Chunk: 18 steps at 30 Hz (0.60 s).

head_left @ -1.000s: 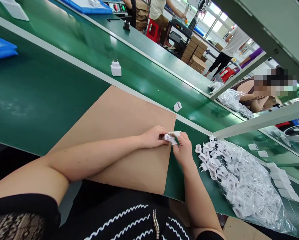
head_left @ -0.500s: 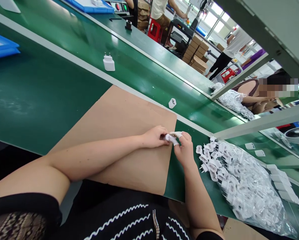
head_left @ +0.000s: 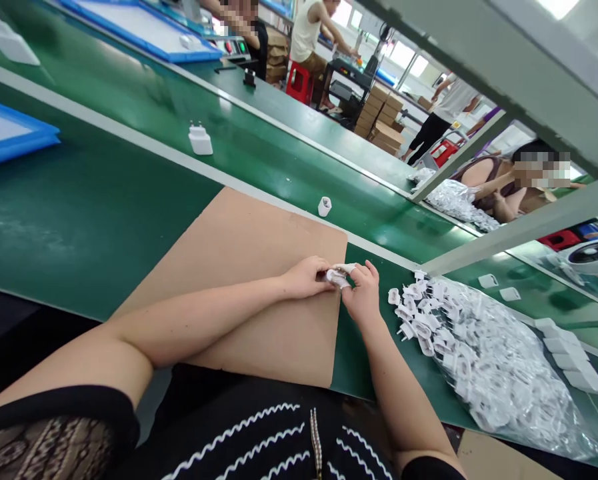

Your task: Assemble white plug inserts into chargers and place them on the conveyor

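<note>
Above the right edge of the brown cardboard sheet (head_left: 259, 253), both my hands meet around a small white charger part (head_left: 335, 277). My left hand (head_left: 305, 277) is closed on its left side. My right hand (head_left: 363, 290), with white covers on the thumb and a finger, pinches it from the right. Fingers hide much of the part, so its exact shape is unclear. To the right of my right hand lie many loose white plug pieces (head_left: 421, 327), spilling from a clear plastic bag (head_left: 509, 380).
Beyond the cardboard, a white plug charger (head_left: 200, 141) and an open white charger housing (head_left: 324, 207) stand on the green belt. White housings (head_left: 573, 357) are lined up at far right. Blue trays (head_left: 13, 133) lie left. A metal frame post (head_left: 503, 227) crosses the right. Co-workers sit beyond.
The camera view has tilted and shifted slightly, so the surroundings sit differently. My hands stay together on the white part, with only small finger movement.
</note>
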Each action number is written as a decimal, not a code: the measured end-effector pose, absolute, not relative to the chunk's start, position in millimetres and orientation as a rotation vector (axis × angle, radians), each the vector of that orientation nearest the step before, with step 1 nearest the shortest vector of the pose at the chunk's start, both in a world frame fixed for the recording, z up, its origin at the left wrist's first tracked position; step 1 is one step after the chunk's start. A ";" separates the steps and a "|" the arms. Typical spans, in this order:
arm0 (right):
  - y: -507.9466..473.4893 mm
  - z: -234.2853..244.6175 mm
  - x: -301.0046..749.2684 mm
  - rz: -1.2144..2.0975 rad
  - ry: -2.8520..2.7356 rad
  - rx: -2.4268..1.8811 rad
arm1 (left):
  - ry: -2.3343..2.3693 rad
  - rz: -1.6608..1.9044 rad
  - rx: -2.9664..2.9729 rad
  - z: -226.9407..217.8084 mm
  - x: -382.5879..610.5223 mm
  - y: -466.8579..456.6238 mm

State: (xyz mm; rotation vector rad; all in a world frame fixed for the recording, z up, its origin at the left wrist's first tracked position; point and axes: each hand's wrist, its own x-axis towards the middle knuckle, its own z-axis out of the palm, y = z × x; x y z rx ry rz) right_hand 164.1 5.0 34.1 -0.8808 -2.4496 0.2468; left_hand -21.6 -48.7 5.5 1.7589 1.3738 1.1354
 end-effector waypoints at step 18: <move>45.7 56.9 255.2 0.124 -2.181 -2.121 | 2.208 0.682 1.695 31.0 -48.6 126.9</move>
